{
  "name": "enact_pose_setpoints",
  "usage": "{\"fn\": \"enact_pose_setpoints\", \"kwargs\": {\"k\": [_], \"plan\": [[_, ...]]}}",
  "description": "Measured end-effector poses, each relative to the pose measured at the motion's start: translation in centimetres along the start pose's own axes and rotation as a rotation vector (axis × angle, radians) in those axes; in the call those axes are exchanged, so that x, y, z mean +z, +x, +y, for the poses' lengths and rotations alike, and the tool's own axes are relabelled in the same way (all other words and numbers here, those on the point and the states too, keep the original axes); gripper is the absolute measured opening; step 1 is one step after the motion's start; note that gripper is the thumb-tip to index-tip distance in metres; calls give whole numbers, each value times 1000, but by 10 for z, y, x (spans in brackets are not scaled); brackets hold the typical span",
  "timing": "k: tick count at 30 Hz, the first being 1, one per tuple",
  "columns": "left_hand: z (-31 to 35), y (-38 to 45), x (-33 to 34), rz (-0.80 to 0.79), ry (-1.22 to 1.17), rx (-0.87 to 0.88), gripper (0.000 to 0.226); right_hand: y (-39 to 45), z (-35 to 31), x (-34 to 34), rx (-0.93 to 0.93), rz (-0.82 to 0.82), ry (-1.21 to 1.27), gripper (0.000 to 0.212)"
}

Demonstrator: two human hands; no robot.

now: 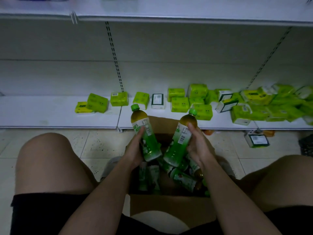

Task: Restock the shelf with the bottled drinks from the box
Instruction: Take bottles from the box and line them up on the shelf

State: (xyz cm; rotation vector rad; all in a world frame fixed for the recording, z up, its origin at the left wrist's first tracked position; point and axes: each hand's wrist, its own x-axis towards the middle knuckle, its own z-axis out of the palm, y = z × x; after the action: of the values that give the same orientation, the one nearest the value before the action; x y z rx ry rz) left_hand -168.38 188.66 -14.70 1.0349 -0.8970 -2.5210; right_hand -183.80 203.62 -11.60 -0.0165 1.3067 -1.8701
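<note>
I hold two green-labelled tea bottles with green caps above a brown cardboard box [171, 203] on the floor between my knees. My left hand [134, 150] grips the left bottle [145, 133] low on its body. My right hand [197, 146] grips the right bottle [180, 141] along its side. Both bottles lean with their caps pointing toward the white bottom shelf [59, 114] in front of me. Several more bottles [184, 178] lie jumbled inside the box.
Green tissue packs [179, 104] lie scattered over the middle and right of the bottom shelf. One white pack [257, 140] lies on the tiled floor at the right. A higher shelf [169, 16] overhangs at the top. My bare knees flank the box.
</note>
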Motion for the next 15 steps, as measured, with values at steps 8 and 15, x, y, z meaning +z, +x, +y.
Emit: {"fn": "enact_pose_setpoints", "kwargs": {"k": [8,15], "plan": [[40,-15,32,-69,279,144,54,-10,-32,30,30,-105,59,51],[118,-31,67,-205,358,299,61,-17,-95,69,-113,-202,16,54]]}}
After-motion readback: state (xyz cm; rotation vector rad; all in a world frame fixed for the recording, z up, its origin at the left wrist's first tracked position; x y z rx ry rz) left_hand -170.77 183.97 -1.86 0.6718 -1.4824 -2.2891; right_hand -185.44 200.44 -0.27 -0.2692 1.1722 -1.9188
